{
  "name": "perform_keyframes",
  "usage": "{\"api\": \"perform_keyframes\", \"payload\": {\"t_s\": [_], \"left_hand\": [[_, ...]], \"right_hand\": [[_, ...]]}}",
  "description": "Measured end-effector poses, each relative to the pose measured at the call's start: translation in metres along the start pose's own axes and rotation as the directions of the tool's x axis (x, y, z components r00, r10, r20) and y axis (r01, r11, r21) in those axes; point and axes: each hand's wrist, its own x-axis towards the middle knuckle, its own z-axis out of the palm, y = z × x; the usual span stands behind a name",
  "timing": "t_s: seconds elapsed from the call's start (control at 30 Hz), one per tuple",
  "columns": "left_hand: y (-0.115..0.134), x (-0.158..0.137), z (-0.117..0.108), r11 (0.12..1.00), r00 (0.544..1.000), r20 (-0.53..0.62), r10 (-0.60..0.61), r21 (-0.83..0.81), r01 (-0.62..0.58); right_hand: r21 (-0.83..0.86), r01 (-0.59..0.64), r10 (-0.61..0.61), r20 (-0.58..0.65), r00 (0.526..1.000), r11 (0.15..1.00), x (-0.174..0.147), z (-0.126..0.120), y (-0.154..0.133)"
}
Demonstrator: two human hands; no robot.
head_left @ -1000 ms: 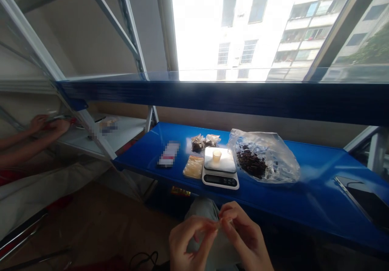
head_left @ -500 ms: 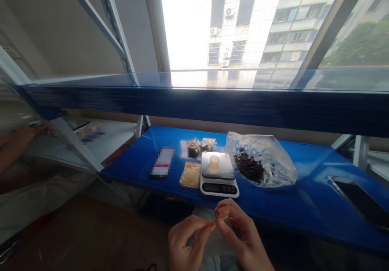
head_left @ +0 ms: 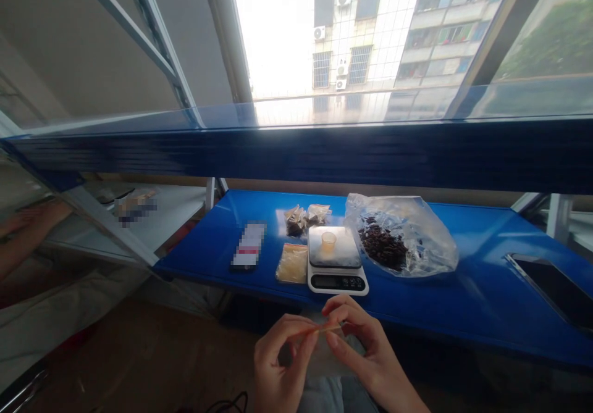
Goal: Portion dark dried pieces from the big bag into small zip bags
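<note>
Just in front of the table edge, my left hand [head_left: 283,357] and my right hand [head_left: 364,348] pinch the thin reddish top edge of a small clear zip bag [head_left: 324,354]. Its lower part hangs between my hands, hard to make out. Beyond them a white digital scale [head_left: 338,284] rests on the blue table, with a small translucent cup [head_left: 328,242] on its plate. Left of the scale lies a stack of clear zip bags [head_left: 291,263]. Behind it are small filled bags [head_left: 303,218] with dark contents. A large clear plastic bag [head_left: 430,240] holding dark dried pieces [head_left: 382,243] lies to the right.
A lit phone [head_left: 249,246] lies at the left of the blue table [head_left: 199,231], a dark phone [head_left: 549,286] at the right. A blue shelf beam [head_left: 296,154] crosses above. Another person's arm [head_left: 34,234] reaches over a white side table [head_left: 178,206].
The camera view has shifted slightly. My hands keep their pinch on the bag's top edge, with the fingers a little further apart and the edge showing more between them.
</note>
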Motion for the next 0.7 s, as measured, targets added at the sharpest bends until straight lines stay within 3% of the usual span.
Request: {"api": "perform_keyframes", "payload": {"t_s": [0.2,0.43,0.57,0.7], "left_hand": [[0.006,0.0,0.012,1.0,0.997,0.069,-0.014,-0.014,0.015],[0.005,-0.001,0.026,0.99,0.994,0.091,0.062,0.122,-0.073],[0.003,-0.001,0.037,0.985,0.979,0.151,0.138,0.085,-0.152],[0.001,0.001,0.046,0.991,0.983,0.151,0.102,0.07,-0.114]], "right_hand": [[0.022,-0.033,0.033,0.018,0.999,0.999,-0.002,-0.009,0.003],[-0.01,-0.001,0.0,-0.106,0.994,1.0,-0.006,-0.03,0.023],[0.04,-0.021,0.028,-0.165,0.986,0.999,-0.003,-0.048,0.038],[0.062,0.023,-0.014,-0.138,0.99,0.998,-0.001,-0.062,0.04]]}}
